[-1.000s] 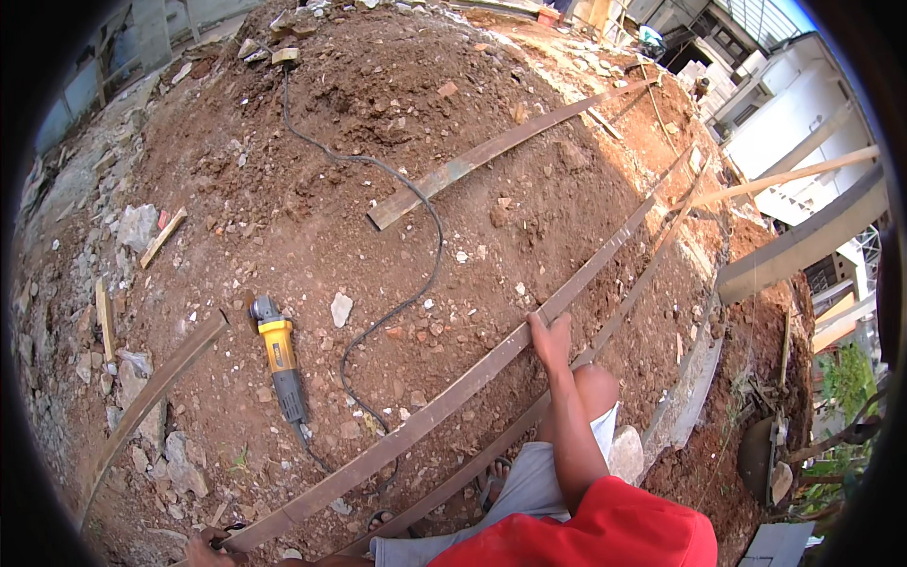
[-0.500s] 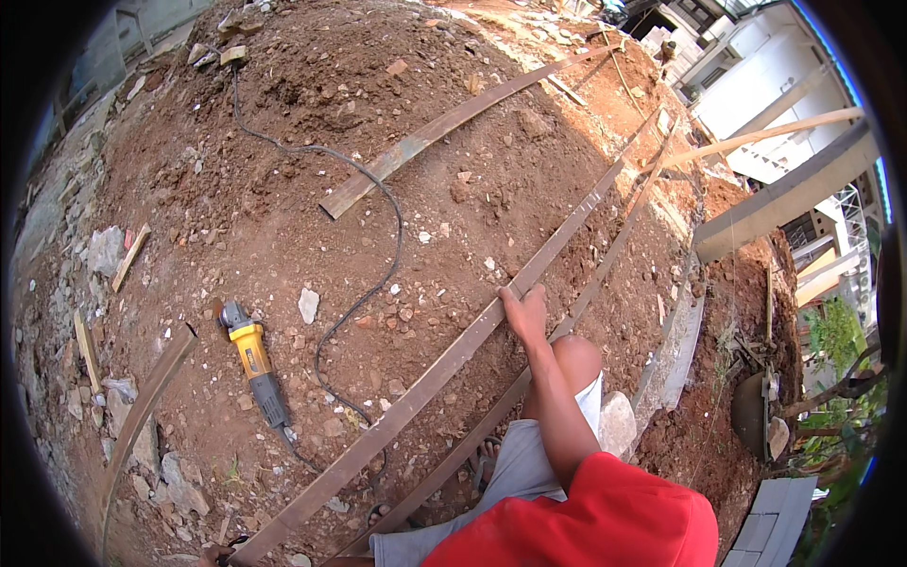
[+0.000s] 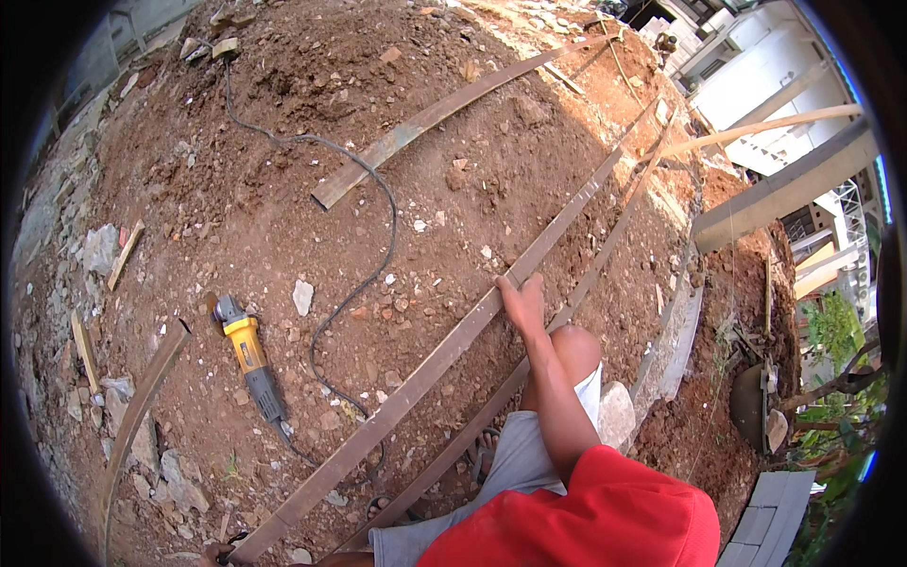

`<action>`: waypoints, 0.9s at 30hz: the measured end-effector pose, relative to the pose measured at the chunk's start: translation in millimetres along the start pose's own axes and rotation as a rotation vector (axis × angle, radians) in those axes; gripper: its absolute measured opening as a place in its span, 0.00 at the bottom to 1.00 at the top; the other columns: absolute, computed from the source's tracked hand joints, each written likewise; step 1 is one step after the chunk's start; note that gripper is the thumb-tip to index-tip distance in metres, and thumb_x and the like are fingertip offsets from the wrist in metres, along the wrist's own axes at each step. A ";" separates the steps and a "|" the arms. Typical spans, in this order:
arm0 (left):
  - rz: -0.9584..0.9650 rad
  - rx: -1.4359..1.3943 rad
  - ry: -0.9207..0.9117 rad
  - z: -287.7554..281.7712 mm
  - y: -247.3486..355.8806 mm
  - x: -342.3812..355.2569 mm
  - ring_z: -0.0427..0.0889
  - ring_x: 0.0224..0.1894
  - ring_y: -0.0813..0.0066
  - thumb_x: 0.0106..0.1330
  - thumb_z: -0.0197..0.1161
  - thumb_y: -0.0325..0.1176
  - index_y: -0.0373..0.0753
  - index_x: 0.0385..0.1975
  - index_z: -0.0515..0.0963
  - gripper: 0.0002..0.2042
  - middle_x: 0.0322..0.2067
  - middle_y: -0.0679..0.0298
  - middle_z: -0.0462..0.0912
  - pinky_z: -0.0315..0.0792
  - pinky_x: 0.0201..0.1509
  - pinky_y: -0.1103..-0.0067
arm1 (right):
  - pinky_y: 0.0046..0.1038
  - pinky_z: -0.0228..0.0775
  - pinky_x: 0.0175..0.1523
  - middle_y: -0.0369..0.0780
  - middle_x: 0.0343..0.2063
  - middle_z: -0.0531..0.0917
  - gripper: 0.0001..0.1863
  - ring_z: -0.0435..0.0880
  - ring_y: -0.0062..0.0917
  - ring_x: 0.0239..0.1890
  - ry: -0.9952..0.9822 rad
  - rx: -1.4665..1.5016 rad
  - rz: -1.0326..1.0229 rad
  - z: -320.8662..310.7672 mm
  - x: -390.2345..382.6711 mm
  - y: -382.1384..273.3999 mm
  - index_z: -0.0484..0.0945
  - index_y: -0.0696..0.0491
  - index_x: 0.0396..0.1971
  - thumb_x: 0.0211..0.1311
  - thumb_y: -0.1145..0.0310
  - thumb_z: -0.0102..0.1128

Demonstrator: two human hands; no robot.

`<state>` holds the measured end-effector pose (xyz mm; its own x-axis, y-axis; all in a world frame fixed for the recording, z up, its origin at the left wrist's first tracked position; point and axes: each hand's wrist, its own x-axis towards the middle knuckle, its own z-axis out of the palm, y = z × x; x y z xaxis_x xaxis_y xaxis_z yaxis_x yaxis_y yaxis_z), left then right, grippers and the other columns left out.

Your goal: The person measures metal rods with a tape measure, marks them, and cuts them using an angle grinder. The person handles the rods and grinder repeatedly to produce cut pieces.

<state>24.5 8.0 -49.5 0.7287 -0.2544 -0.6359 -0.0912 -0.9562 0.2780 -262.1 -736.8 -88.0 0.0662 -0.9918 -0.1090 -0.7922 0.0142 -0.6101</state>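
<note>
A long, brown, rectangular metal bar [image 3: 416, 387] runs slantwise from the lower left to the far right. Midway along it, my right hand [image 3: 522, 304] is closed on its right edge, thumb at the top. At the bar's near end, by the lower rim, my left hand [image 3: 219, 555] is closed round it, partly cut off by the picture's edge. A second long metal bar [image 3: 472, 437] lies beside it on the right, passing by my bent knee. Left of the held bar, a yellow and grey angle grinder [image 3: 248, 354] rests on the soil, untouched.
A black power cord [image 3: 389, 213] winds from the grinder, crossing another metal bar [image 3: 416, 129] up to a stone. One more metal bar [image 3: 142, 406] stands at the left. Rubble and wood scraps [image 3: 85, 350] line the left side. A concrete post [image 3: 784, 194] leans at the right.
The view has shifted slightly, so the ground and grinder appear a little higher and further left. Both hands keep hold of the same bar.
</note>
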 end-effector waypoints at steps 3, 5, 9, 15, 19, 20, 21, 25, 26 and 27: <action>-0.003 -0.001 0.006 -0.1 -2.3 -1.9 0.88 0.46 0.61 0.51 0.76 0.36 0.43 0.60 0.84 0.30 0.45 0.54 0.91 0.80 0.52 0.68 | 0.48 0.71 0.66 0.66 0.52 0.82 0.42 0.82 0.59 0.58 -0.002 0.012 0.004 -1.7 -4.0 -6.1 0.66 0.67 0.58 0.59 0.46 0.70; -0.001 -0.001 0.005 -0.4 -2.2 -1.3 0.88 0.46 0.61 0.51 0.77 0.36 0.43 0.59 0.84 0.30 0.45 0.53 0.91 0.80 0.52 0.67 | 0.48 0.71 0.66 0.66 0.52 0.82 0.42 0.82 0.59 0.58 -0.001 0.008 0.013 -1.8 -2.3 -3.7 0.66 0.68 0.58 0.59 0.46 0.70; 0.001 -0.002 0.012 -0.5 -2.0 -0.1 0.89 0.45 0.61 0.51 0.77 0.36 0.43 0.59 0.84 0.30 0.45 0.53 0.91 0.80 0.52 0.67 | 0.48 0.71 0.65 0.66 0.52 0.82 0.42 0.82 0.59 0.58 0.023 -0.010 -0.011 0.4 1.4 1.7 0.66 0.67 0.57 0.59 0.46 0.70; 0.000 0.001 0.010 1.0 -2.2 -1.8 0.89 0.45 0.61 0.51 0.77 0.36 0.43 0.59 0.85 0.30 0.45 0.53 0.90 0.80 0.51 0.67 | 0.47 0.70 0.66 0.66 0.53 0.81 0.43 0.81 0.59 0.59 -0.029 0.023 0.042 -2.5 -1.1 -4.8 0.65 0.68 0.59 0.59 0.46 0.70; 0.003 0.001 0.009 3.9 -0.2 -2.4 0.89 0.45 0.61 0.51 0.77 0.36 0.43 0.59 0.85 0.29 0.45 0.53 0.90 0.80 0.51 0.67 | 0.47 0.70 0.66 0.66 0.54 0.81 0.43 0.82 0.58 0.59 -0.009 0.017 0.022 -2.1 0.0 -2.8 0.65 0.68 0.59 0.59 0.47 0.70; 0.003 0.003 0.011 4.8 0.9 -1.6 0.89 0.45 0.61 0.51 0.77 0.36 0.43 0.59 0.85 0.29 0.45 0.53 0.90 0.81 0.51 0.67 | 0.47 0.70 0.66 0.66 0.54 0.81 0.43 0.82 0.58 0.59 -0.003 0.019 0.016 -1.7 -0.1 -2.5 0.65 0.68 0.59 0.59 0.47 0.70; 0.004 0.003 0.015 4.7 1.4 -1.3 0.89 0.45 0.61 0.52 0.77 0.36 0.43 0.59 0.85 0.29 0.45 0.53 0.90 0.81 0.51 0.67 | 0.47 0.70 0.66 0.66 0.53 0.81 0.43 0.82 0.58 0.59 0.004 0.021 0.010 -1.5 -0.2 -2.2 0.65 0.68 0.59 0.59 0.47 0.70; 0.002 0.003 0.017 6.6 3.8 -2.3 0.89 0.45 0.61 0.52 0.77 0.36 0.43 0.58 0.85 0.29 0.45 0.53 0.90 0.81 0.51 0.67 | 0.47 0.71 0.66 0.66 0.53 0.81 0.43 0.82 0.58 0.59 -0.005 0.010 0.010 -2.1 -0.8 -3.4 0.66 0.68 0.59 0.58 0.47 0.71; 0.003 0.004 0.018 6.7 3.9 -1.8 0.89 0.45 0.61 0.52 0.77 0.36 0.43 0.58 0.85 0.29 0.44 0.52 0.90 0.81 0.51 0.67 | 0.47 0.71 0.66 0.66 0.53 0.81 0.43 0.82 0.58 0.59 -0.004 0.008 0.007 -2.5 -0.5 -3.0 0.66 0.68 0.58 0.58 0.47 0.71; 0.003 0.002 0.016 7.3 4.3 -1.7 0.89 0.45 0.61 0.52 0.77 0.36 0.43 0.58 0.85 0.29 0.44 0.52 0.90 0.81 0.51 0.67 | 0.47 0.71 0.66 0.66 0.53 0.81 0.43 0.82 0.58 0.59 -0.002 0.005 0.004 -2.9 -0.3 -2.7 0.66 0.68 0.58 0.58 0.47 0.71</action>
<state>17.9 3.3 -52.5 0.7395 -0.2546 -0.6231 -0.0946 -0.9558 0.2783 -261.8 -736.9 -84.0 0.0647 -0.9915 -0.1129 -0.7891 0.0184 -0.6140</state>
